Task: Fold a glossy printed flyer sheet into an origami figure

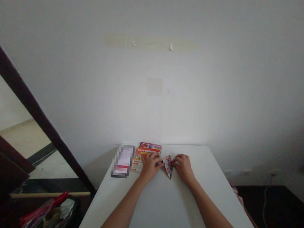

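Observation:
A small folded piece of printed paper (168,166), patterned in red, white and blue and pointed at its lower end, is between my two hands over the white table. My left hand (151,166) pinches its left side with closed fingers. On the opposite side, the fingers of my right hand (183,167) are closed on its right edge. Colourful printed leaflets (148,151) lie partly under and behind my left hand, orange and purple at the top.
A blurred-out, phone-like object (123,161) lies on the white table (160,213) left of the leaflets. The table's far edge meets a pale wall (156,65). On the floor at left stands a bin (60,214) with red plastic, near a dark door frame (41,112).

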